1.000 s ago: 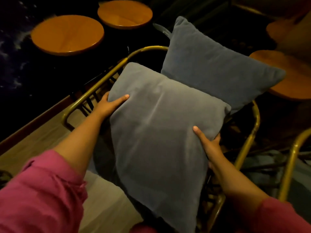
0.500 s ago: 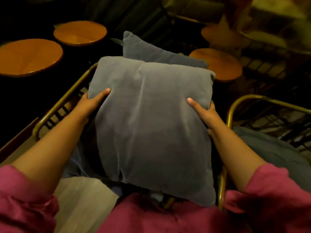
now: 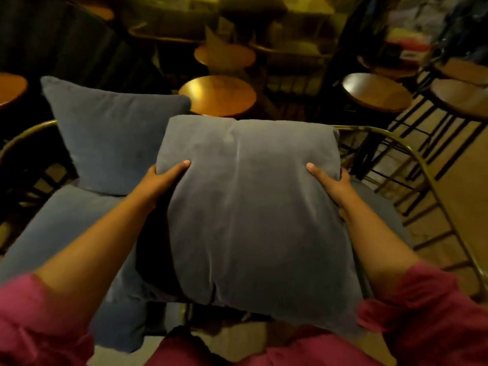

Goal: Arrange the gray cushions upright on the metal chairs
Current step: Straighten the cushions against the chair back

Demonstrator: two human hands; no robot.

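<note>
Head view, dim room. Right metal chair (image 3: 412, 154), brass frame, lies behind the held gray cushion (image 3: 253, 212), which is carried in front of it. Second cushion (image 3: 116, 138) stands upright on left chair (image 3: 23, 136). Left hand (image 3: 161, 178) and right hand (image 3: 330, 183) clamp the held cushion's side edges, thumbs on front.
</note>
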